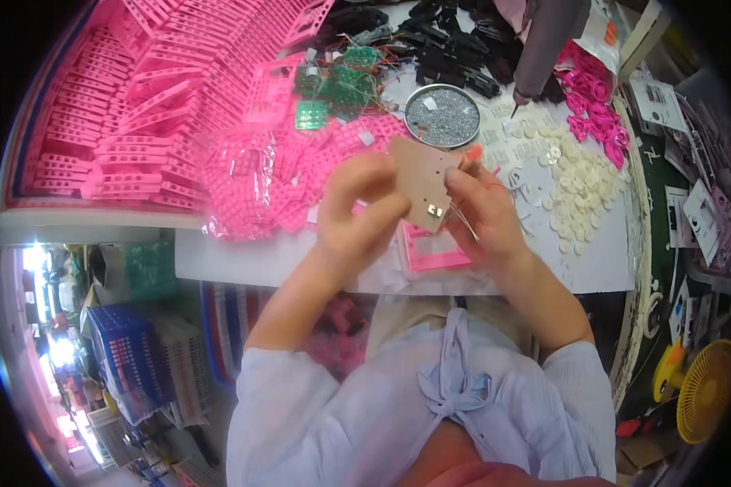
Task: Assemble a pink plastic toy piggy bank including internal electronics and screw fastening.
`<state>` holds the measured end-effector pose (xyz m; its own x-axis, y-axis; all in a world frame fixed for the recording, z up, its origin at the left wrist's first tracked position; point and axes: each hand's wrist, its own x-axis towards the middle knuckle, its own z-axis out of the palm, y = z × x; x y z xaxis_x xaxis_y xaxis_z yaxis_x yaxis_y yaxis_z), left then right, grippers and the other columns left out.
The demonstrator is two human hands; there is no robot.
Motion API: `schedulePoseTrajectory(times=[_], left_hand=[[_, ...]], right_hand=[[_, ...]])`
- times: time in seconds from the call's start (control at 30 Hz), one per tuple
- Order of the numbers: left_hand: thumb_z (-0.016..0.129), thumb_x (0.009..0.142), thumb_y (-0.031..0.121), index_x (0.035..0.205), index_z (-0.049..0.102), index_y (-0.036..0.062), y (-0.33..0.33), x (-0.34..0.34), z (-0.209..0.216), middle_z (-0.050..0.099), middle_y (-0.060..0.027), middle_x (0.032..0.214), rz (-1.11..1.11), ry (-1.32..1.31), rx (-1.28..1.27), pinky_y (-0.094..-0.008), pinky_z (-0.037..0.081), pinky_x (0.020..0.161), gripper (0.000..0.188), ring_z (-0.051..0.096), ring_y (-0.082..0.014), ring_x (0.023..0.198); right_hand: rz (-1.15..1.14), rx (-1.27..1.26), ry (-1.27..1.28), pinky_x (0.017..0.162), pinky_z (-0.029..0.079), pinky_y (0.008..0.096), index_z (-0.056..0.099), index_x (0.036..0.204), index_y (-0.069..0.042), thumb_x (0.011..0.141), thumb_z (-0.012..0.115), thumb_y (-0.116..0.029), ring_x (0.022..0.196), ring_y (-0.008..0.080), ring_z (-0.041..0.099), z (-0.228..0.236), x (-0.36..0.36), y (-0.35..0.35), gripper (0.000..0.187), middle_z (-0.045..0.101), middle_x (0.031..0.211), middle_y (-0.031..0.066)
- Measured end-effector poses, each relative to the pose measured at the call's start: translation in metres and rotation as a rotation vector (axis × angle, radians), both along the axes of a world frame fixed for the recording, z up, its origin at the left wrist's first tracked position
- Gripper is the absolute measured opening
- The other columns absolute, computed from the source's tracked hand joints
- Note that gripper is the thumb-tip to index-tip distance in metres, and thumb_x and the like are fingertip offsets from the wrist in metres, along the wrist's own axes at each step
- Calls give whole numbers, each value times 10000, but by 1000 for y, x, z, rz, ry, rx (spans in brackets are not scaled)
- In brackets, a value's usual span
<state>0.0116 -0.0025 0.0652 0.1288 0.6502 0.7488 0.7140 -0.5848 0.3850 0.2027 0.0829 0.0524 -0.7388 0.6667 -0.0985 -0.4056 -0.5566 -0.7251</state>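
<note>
A brown circuit board (421, 180), with small holes and two shiny metal pieces at its lower edge, is held tilted above the near part of the table. My right hand (489, 215) pinches its right edge, with thin wires and a bit of orange-red at the fingers. At the board's left edge is my left hand (359, 209), its fingers curled and slightly smeared; whether they grip the board cannot be told. Below the board lies a pink plastic frame (435, 252), partly covered by the board and my right hand.
Stacked pink plastic casings (138, 122) fill the left. Behind my hands are green circuit boards with wires (341, 85), a round tin of small metal parts (442, 116) and black parts (455, 49). A power screwdriver (540, 61) hangs above cream discs (581, 191) and magenta pieces (589, 93).
</note>
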Motion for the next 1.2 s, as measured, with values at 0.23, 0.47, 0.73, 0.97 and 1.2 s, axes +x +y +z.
schedulePoseTrajectory(times=[0.23, 0.47, 0.73, 0.97, 1.2], left_hand=[[666, 850, 65, 1264, 521, -1, -26, 40, -3, 536, -98, 1249, 1, -1182, -365, -373, 478, 973, 443, 520, -219, 1200], [629, 944, 76, 1381, 516, -15, -41, 25, -12, 654, -107, 1242, -141, -1004, -969, -335, 505, 932, 461, 633, -173, 1090], [643, 969, 268, 1258, 584, -41, -44, 29, -37, 677, -166, 1100, -211, -1196, -615, -352, 541, 754, 428, 659, -178, 848], [632, 970, 305, 1275, 557, -59, -38, 21, -40, 613, -233, 1233, -463, -1200, -709, -319, 579, 646, 480, 697, -229, 856], [592, 981, 180, 1219, 603, -45, -40, 17, -47, 685, -155, 1020, -433, -1290, -580, -262, 470, 531, 328, 594, -146, 658]], right_hand=[[286, 316, -196, 474, 418, 201, 580, 1014, -53, 932, 680, -124, 582, 57, 578, 10, 13, 33, 148, 634, 797, 5], [327, 473, -232, 491, 443, 199, 638, 1002, -38, 963, 637, -125, 607, 59, 591, 13, 10, 42, 95, 669, 828, 27], [14, 112, -95, 463, 451, 221, 639, 970, -12, 1025, 544, -251, 605, 104, 564, -16, 10, 17, 263, 632, 856, 69], [495, -200, -201, 358, 244, 190, 603, 915, -55, 1043, 489, -355, 405, 31, 357, -42, -3, 10, 345, 519, 608, 3], [285, -55, -336, 386, 232, 212, 537, 768, -71, 1011, 556, -271, 412, 48, 350, -46, 39, 10, 316, 501, 575, 8]])
